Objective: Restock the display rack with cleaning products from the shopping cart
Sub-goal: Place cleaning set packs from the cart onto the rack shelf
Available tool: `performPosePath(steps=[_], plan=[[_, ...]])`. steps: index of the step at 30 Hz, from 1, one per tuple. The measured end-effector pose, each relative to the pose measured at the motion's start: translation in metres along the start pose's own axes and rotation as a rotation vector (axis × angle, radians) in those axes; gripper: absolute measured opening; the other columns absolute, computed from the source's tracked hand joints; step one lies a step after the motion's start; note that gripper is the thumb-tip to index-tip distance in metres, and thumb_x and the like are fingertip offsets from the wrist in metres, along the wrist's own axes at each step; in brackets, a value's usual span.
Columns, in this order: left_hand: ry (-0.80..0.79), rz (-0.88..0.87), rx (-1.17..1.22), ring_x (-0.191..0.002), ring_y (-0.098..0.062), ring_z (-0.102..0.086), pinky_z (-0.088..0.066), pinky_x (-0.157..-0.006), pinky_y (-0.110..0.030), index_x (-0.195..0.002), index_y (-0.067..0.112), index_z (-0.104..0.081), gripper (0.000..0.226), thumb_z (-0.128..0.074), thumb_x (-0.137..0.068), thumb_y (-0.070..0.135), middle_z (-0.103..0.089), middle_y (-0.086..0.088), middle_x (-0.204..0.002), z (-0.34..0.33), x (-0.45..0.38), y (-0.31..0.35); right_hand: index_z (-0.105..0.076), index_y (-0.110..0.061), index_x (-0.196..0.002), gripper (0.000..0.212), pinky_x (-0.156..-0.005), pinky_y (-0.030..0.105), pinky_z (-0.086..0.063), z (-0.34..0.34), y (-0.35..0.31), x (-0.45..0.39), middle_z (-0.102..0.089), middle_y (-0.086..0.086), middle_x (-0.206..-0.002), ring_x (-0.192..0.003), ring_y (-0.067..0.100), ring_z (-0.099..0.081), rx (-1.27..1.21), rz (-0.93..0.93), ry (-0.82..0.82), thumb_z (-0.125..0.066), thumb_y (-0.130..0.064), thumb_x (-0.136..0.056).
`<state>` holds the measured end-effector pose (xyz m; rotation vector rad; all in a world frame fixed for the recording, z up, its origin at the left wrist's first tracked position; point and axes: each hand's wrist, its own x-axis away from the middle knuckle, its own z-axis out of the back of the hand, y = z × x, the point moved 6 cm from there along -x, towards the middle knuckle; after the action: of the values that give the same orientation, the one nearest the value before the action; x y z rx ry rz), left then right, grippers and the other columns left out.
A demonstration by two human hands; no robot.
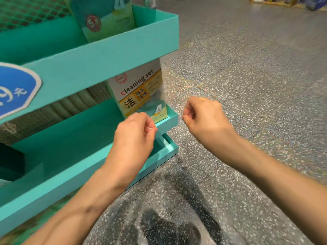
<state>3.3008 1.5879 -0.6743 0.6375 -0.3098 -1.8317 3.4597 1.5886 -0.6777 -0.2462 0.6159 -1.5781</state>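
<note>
White-and-yellow cardboard product pack, right end of the teal rack's middle shelf: "cleaning set", "洁", large "4". Blue rounded price sign, left, on the upper shelf's front: "元". Teal-green pack, top shelf: "4".

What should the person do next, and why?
Probably turn back to the cart for another product: both the left hand and the right hand hold nothing, and the cleaning set box already stands on the teal rack shelf, which has room left.

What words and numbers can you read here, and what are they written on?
"cleaning set", "洁" and "4": the cleaning set pack on the middle shelf.
"元": the blue price sign.
"4": the upper pack; its red seal is too blurred.
Small print on both packs: unreadable.
</note>
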Motion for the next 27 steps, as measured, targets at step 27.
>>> performPosePath(steps=[27], plan=[[-0.737, -0.670, 0.073, -0.092, -0.030, -0.059, -0.040, -0.075, -0.031, -0.086, 0.009, -0.061, 0.013, -0.049, -0.088, 0.012, -0.065, -0.008, -0.089, 0.296, -0.061, 0.589, -0.067, -0.009, -0.102, 0.029, -0.079, 0.035, -0.049, 0.614, -0.131, 0.152, -0.066, 0.017, -0.105, -0.100, 0.036, -0.060, 0.139, -0.974, 0.130, -0.046, -0.002, -0.082]])
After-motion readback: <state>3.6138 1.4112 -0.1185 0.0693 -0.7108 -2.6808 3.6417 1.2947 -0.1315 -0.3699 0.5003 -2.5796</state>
